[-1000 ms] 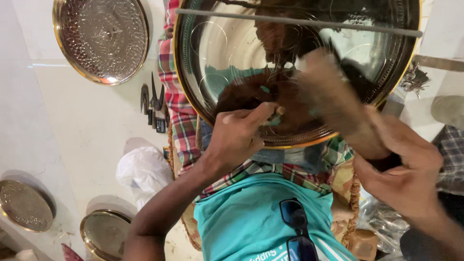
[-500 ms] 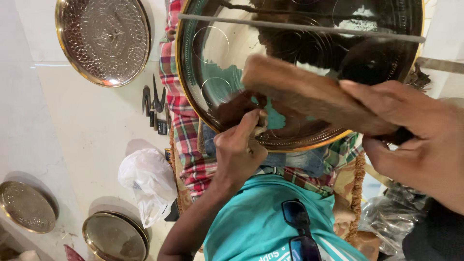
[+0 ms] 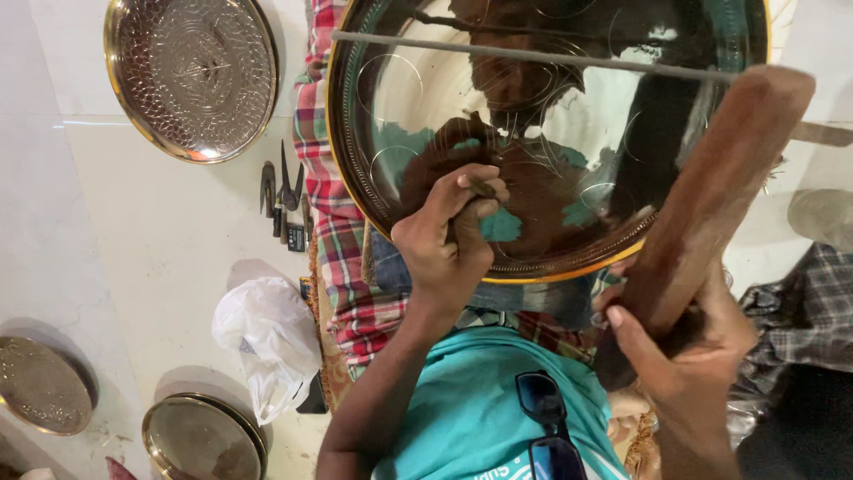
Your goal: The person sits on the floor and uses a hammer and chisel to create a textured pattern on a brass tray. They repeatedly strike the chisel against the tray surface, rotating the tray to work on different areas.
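while the big shiny tray [image 3: 569, 133] rests on the lap (its gold rim toward the body), the right hand [image 3: 689, 356] is clenched around a wooden mallet [image 3: 711, 204], raised just right of the tray. left hand [image 3: 449, 236] pinches a thin punch [image 3: 480, 189], tip against the tray face. a slim rod [image 3: 533, 58] crosses above the left hand.

I see a large polished brass plate [image 3: 551, 133], gilt-rimmed and mirror-bright, lying across the lap. A small metal punch [image 3: 475, 200] stands on its face; a brown wooden mallet [image 3: 711, 200] is raised, tilted above its right rim.
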